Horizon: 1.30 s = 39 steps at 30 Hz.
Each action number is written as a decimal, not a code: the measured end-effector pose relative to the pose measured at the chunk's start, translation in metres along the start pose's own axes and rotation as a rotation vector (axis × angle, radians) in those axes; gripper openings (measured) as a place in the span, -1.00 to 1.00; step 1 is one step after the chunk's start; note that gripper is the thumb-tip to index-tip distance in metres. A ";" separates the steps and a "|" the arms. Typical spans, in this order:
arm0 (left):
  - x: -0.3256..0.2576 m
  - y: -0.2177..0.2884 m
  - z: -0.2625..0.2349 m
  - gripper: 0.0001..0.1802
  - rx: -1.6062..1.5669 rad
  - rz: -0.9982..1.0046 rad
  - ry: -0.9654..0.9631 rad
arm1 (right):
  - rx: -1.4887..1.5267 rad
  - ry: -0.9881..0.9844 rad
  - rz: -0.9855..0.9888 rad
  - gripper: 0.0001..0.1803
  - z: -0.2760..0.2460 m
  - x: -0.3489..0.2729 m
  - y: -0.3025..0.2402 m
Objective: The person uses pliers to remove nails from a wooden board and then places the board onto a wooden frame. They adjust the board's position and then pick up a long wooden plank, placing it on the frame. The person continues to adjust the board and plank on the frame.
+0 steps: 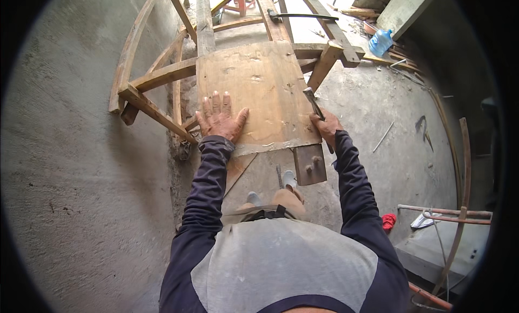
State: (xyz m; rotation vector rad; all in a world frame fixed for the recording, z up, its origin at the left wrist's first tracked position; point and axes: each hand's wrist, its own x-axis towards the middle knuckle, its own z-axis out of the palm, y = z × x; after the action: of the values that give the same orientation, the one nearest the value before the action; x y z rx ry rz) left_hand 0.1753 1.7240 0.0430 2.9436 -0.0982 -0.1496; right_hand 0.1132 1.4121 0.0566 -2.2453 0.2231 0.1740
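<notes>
Left hand [220, 120] is spread flat, fingers open, on the plywood board's [254, 91] near-left corner, pinning it to the curved timber frame [157, 75], I'd guess. Right hand [326, 126] is wrapped around a hammer [314, 108] at the board's right edge.

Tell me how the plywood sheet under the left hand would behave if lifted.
The plywood sheet looks broad and thin, so it would probably flex slightly. It seems rough and dusty, so unlikely to slip. The left hand lies flat on it; it likely sits steady on the wooden frame.
</notes>
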 end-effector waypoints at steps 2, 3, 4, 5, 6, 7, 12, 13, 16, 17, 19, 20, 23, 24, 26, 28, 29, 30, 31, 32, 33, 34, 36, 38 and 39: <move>0.000 -0.001 0.000 -0.02 -0.009 -0.002 -0.014 | 0.027 -0.003 -0.041 -0.49 0.000 0.000 0.000; 0.001 -0.001 0.000 -0.03 -0.003 0.000 -0.001 | 0.026 -0.035 0.000 -0.48 0.000 0.001 0.000; 0.001 0.000 0.000 -0.02 -0.006 -0.005 -0.006 | 0.044 -0.027 -0.006 -0.48 0.001 0.002 0.001; 0.001 0.000 -0.001 -0.02 -0.009 -0.004 -0.031 | 0.062 -0.020 -0.010 -0.47 0.001 0.004 0.002; 0.001 0.000 -0.003 -0.01 -0.015 0.003 -0.035 | 0.049 -0.015 0.041 -0.46 0.002 0.005 0.003; 0.001 0.000 -0.005 -0.01 -0.022 0.009 -0.038 | 0.042 -0.018 0.028 -0.47 0.002 0.006 0.005; 0.009 0.002 -0.030 0.02 0.082 0.038 -0.198 | 0.294 0.038 0.026 -0.44 -0.003 -0.008 0.029; 0.015 0.005 -0.035 0.03 0.035 0.085 -0.126 | 0.453 0.035 0.096 -0.44 -0.005 -0.017 0.039; 0.029 0.024 -0.038 0.02 -0.037 0.190 0.055 | 0.616 0.216 0.216 -0.44 -0.005 -0.046 0.075; 0.031 0.033 -0.033 0.00 -0.055 0.208 0.030 | 0.592 0.236 0.240 -0.44 -0.005 -0.058 0.090; 0.034 0.047 -0.020 -0.03 -0.070 0.261 0.098 | 0.582 0.285 0.360 -0.46 0.008 -0.081 0.120; 0.031 0.049 -0.012 -0.09 0.027 0.234 -0.142 | 0.567 0.277 0.445 -0.48 0.016 -0.093 0.135; 0.029 0.047 0.003 -0.11 0.000 0.230 -0.088 | 0.536 0.253 0.610 -0.51 0.045 -0.137 0.173; 0.022 0.045 0.009 -0.11 -0.015 0.236 -0.112 | 0.532 0.229 0.627 -0.52 0.059 -0.165 0.181; 0.025 0.044 0.009 -0.12 -0.058 0.255 0.001 | 0.503 0.235 0.633 -0.54 0.071 -0.175 0.185; 0.029 0.043 0.006 -0.11 -0.030 0.257 -0.068 | 0.549 0.231 0.605 -0.57 0.075 -0.174 0.174; 0.030 0.043 0.004 -0.11 -0.026 0.264 -0.068 | 0.548 0.244 0.624 -0.58 0.075 -0.172 0.163; 0.032 0.041 0.001 -0.10 -0.050 0.284 -0.085 | 0.551 0.241 0.559 -0.59 0.071 -0.164 0.150; 0.033 0.038 -0.001 -0.09 -0.069 0.302 -0.106 | 0.560 0.261 0.468 -0.59 0.066 -0.154 0.134; 0.032 0.034 -0.004 -0.07 -0.092 0.322 -0.133 | 0.559 0.282 0.397 -0.59 0.061 -0.142 0.118; 0.030 0.028 -0.007 -0.06 -0.137 0.325 -0.095 | 0.560 0.300 0.315 -0.59 0.055 -0.131 0.102; 0.025 0.019 -0.009 -0.05 -0.184 0.330 -0.062 | 0.523 0.312 0.282 -0.59 0.047 -0.121 0.087; 0.012 -0.002 -0.013 -0.06 -0.195 0.297 0.062 | 0.479 0.329 0.180 -0.58 0.035 -0.102 0.060; -0.003 -0.017 -0.013 -0.07 -0.085 0.228 0.006 | 0.258 0.375 0.075 -0.57 0.029 -0.090 0.041; -0.010 -0.022 -0.011 -0.08 -0.022 0.182 -0.030 | 0.162 0.402 0.002 -0.56 0.027 -0.086 0.034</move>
State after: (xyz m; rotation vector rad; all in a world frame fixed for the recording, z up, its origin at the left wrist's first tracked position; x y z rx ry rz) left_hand 0.1672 1.7482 0.0501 2.8916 -0.3649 -0.1664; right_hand 0.0206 1.4205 0.0308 -2.0991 0.4374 -0.2890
